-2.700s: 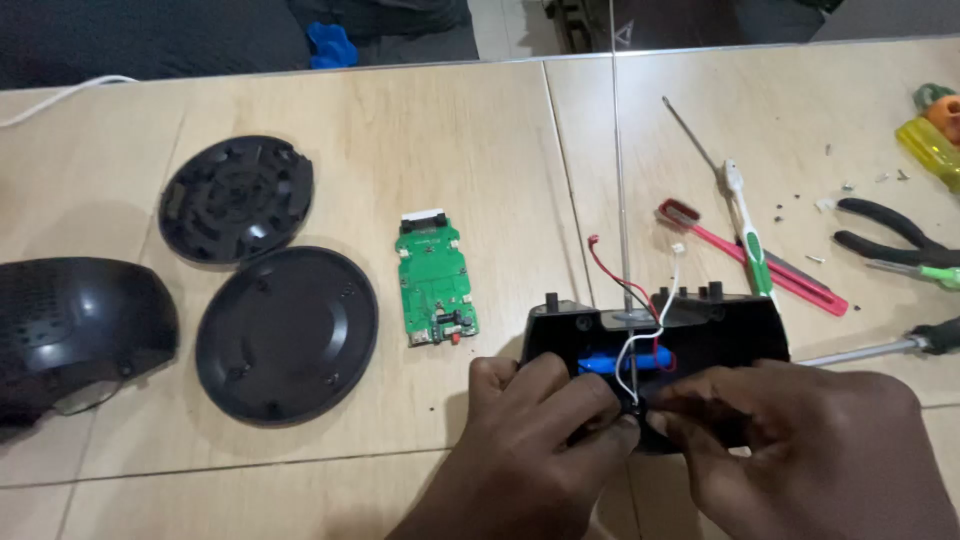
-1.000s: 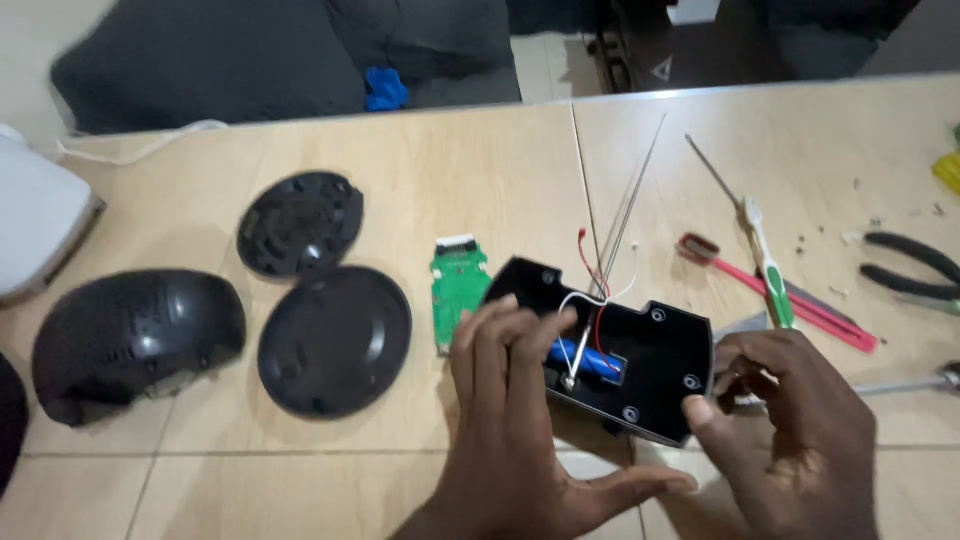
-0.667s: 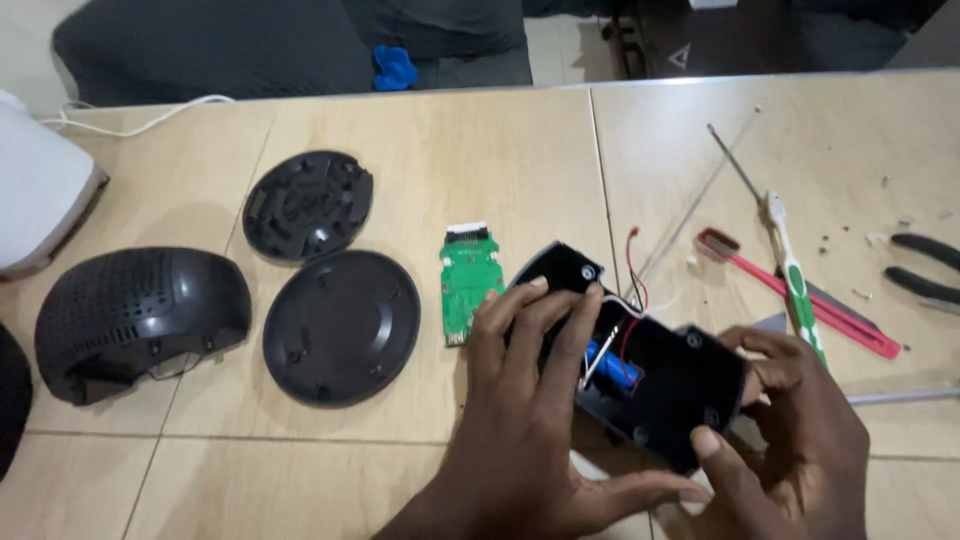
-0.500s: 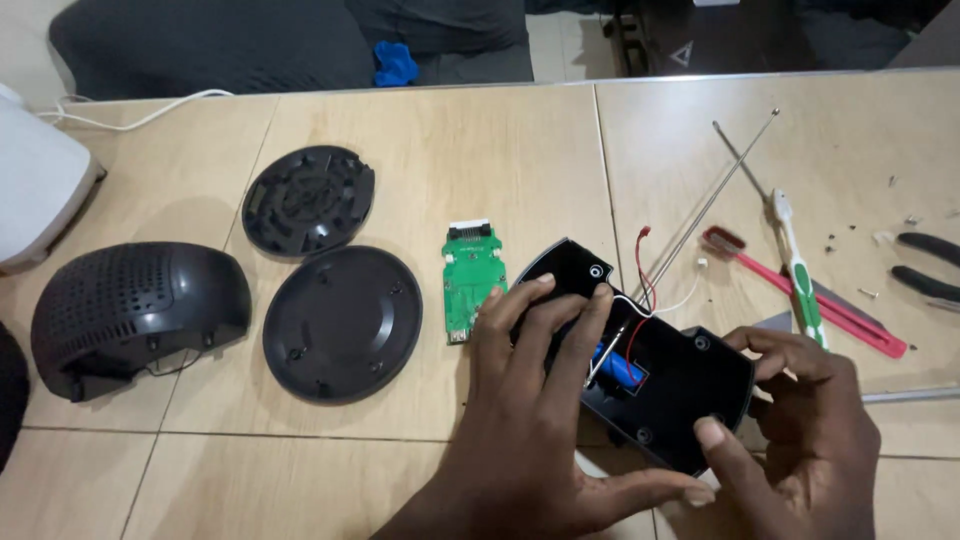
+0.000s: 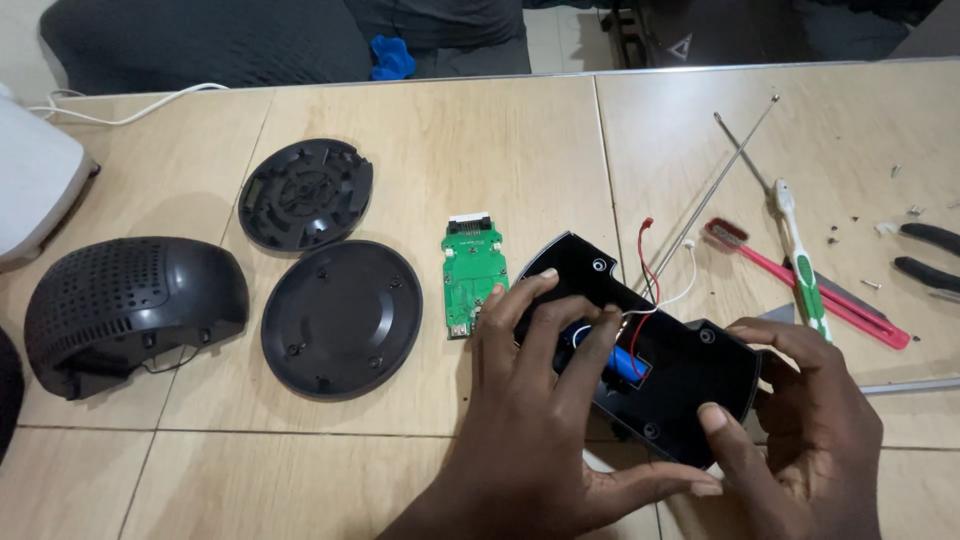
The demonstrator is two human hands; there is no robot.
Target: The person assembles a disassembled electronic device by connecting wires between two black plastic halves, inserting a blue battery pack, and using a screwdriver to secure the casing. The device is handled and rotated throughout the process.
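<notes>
A black plastic housing (image 5: 690, 385) lies tilted on the tan table, with a blue battery (image 5: 622, 362) inside and red and white wires (image 5: 655, 290) coming out. My left hand (image 5: 545, 420) rests on the housing, its fingers spread over the battery area. My right hand (image 5: 800, 430) grips the housing's right end, thumb on its lower edge. A green circuit board (image 5: 472, 273) lies just left of the housing.
Two round black covers (image 5: 340, 318) (image 5: 305, 193) and a perforated black shell (image 5: 130, 305) lie at left. A white object (image 5: 35, 190) with a cable sits at far left. Two toothbrushes (image 5: 800, 260), a thin metal rod (image 5: 715, 190), pliers handles (image 5: 925, 255) and small screws lie at right.
The housing has been turned from lying level to a diagonal tilt, and both hands shifted with it. The view moved slightly closer.
</notes>
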